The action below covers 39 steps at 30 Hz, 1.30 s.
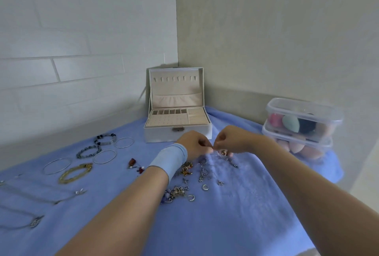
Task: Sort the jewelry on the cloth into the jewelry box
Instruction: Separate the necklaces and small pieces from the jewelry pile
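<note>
An open white jewelry box [178, 132] stands at the back of the blue cloth [225, 214], its lid upright. In front of it my left hand [193, 144] and my right hand [230, 138] meet just above the cloth, fingers curled, pinching a small thin piece of jewelry [214, 150] between them; what it is I cannot make out. Under and near the hands lies a pile of small rings and charms [203, 175]. To the left lie bangles [104, 156], bead bracelets [105, 138], a yellow bracelet [74, 172] and chain necklaces [41, 196].
Two stacked clear plastic boxes [301, 128] with coloured makeup sponges stand at the right, close to my right forearm. Walls close in behind the jewelry box and on both sides. The cloth's edge drops off at the far right.
</note>
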Tool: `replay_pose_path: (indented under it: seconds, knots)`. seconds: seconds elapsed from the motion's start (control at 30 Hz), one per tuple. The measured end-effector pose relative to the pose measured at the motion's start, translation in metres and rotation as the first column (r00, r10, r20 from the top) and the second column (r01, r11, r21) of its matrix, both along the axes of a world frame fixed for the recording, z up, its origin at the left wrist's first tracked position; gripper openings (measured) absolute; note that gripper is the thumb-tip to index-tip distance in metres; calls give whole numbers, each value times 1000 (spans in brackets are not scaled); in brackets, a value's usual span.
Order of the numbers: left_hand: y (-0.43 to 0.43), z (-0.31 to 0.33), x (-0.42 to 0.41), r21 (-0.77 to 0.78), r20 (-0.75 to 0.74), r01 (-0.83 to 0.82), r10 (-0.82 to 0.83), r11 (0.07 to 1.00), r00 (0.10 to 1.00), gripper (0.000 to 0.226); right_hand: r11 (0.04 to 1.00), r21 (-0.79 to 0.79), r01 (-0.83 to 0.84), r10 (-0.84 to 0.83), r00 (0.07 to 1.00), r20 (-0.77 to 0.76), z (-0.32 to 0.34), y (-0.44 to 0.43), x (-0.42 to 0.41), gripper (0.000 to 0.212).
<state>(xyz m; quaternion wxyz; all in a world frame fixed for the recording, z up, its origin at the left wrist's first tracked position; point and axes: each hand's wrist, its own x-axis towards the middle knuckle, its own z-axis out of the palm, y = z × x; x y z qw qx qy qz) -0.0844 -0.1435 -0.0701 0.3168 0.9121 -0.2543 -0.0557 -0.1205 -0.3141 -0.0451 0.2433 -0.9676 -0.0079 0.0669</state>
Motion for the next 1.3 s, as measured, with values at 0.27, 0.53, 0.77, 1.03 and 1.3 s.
replay_pose_path:
  seconds: [0.27, 0.53, 0.77, 1.03, 1.3]
  knots:
    - [26, 12, -7, -546, -388, -91, -155, 833, 908, 28, 856, 516, 12, -91, 988, 126, 26, 24, -3, 14]
    - [53, 25, -5, -588, -304, -54, -158, 807, 940, 17, 740, 665, -104, -82, 967, 242, 36, 59, 10, 12]
    - [84, 36, 4, -657, -310, -62, -194, 751, 931, 19, 655, 725, -214, -5, 958, 287, 43, 96, 25, 17]
    - [124, 53, -1, -784, -233, -90, -156, 615, 960, 20, 534, 789, -303, 166, 953, 254, 39, 138, 40, 37]
    - [171, 47, 14, -824, -245, -200, -16, 530, 969, 30, 616, 750, -241, 426, 903, -60, 4, 168, 53, 58]
